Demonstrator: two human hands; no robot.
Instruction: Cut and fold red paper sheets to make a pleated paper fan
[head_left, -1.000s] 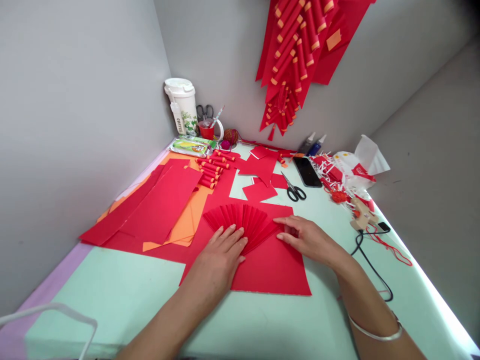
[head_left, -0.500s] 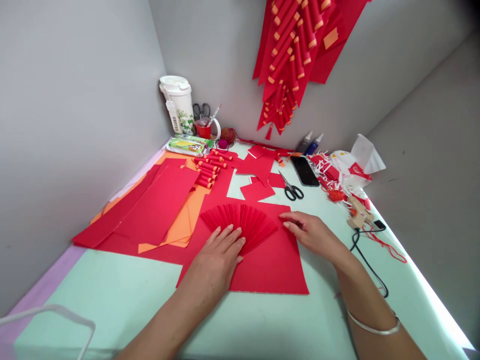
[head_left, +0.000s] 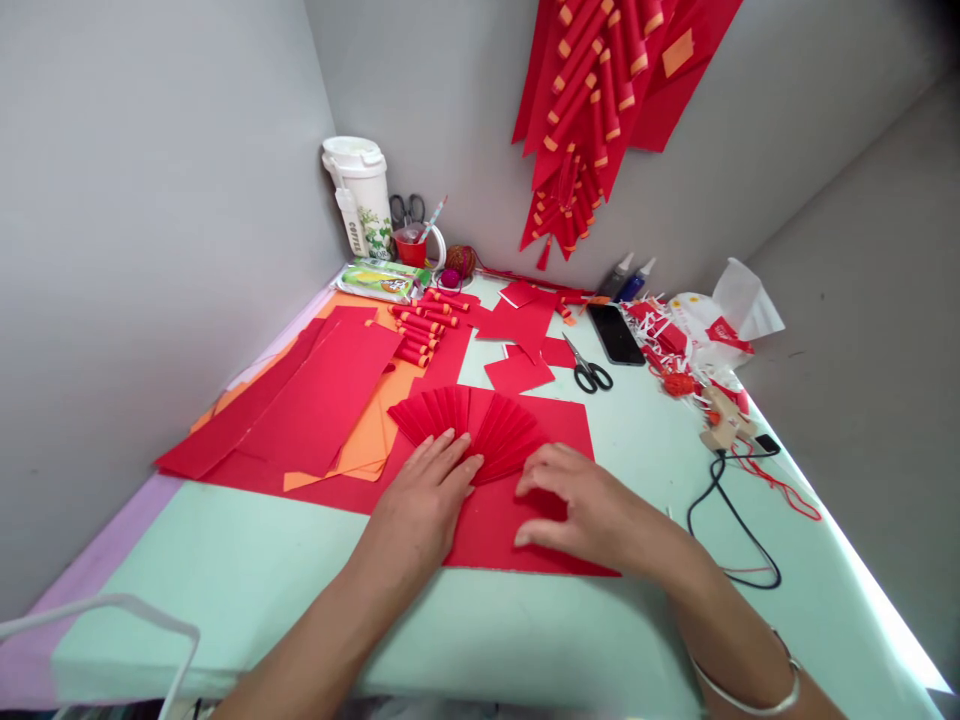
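Left hand [head_left: 424, 495] flat, gripping nothing, fingertips on lower middle of pleated red fan [head_left: 499, 420]. Fan spread widest left to right, pleats narrowing toward person, on red sheet [head_left: 510, 550] atop desk [head_left: 300, 600]. Right hand [head_left: 529, 508] loosely curled, thumb apart, nothing held! Fan's right edge just beyond its fingers; contact there unclear.
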